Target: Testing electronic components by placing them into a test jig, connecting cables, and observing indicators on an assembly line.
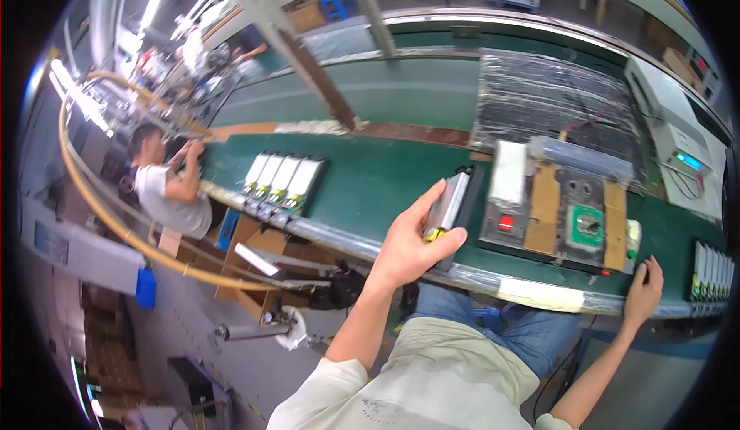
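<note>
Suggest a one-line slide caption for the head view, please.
Seated at a green conveyor belt, left hand holds a silver battery cell; right hand rests on the belt's edge beside a test fixture.

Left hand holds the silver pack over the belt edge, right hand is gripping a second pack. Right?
Not quite. In the head view the left hand does hold the silver pack over the belt edge, but the right hand holds nothing: it rests open on the edge of the green belt.
</note>
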Tool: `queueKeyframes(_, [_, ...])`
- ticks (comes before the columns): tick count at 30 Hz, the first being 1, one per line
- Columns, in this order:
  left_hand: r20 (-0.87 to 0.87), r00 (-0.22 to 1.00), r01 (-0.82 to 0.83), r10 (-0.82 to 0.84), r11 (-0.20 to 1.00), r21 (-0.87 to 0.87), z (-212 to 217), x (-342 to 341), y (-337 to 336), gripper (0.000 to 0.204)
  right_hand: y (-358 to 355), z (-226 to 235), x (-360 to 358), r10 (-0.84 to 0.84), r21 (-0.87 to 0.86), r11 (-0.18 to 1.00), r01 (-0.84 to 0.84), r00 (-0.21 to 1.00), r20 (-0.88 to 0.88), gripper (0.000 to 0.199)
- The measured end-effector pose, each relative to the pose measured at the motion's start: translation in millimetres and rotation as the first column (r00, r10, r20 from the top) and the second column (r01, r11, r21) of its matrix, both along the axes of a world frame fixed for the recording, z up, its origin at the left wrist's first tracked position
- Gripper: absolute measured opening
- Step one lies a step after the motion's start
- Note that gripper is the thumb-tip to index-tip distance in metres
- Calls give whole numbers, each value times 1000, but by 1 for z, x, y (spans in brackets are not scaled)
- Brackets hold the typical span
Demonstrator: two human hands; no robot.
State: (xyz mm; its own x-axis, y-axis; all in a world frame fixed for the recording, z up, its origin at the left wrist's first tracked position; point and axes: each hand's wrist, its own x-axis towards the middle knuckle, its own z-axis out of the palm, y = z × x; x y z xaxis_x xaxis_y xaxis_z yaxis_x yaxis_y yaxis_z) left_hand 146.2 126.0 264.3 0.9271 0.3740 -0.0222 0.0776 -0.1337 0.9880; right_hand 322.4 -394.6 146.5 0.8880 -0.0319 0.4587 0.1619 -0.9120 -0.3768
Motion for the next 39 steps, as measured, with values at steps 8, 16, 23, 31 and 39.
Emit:
queueKeyframes(8, [-104,974,224,-201,794,564,71,34,-80,94,39,19,-8,-48,60,997,45,998,43,23])
queueKeyframes(16, [-183,982,182,-52,539,822,49,87,-112,91,41,24,-11,-50,101,994,44,997,57,21])
queueKeyframes(23, [-210,977,202,-37,478,855,39,106,-124,94,43,25,-12,-61,101,993,55,996,64,20])
queueKeyframes(31, [-233,972,220,-40,514,829,50,101,-117,86,43,25,-8,-55,91,995,49,997,60,21])
queueKeyframes(39, [117,941,152,-317,707,690,19,46,-66,91,68,91,9,188,551,808,-210,977,98,25])
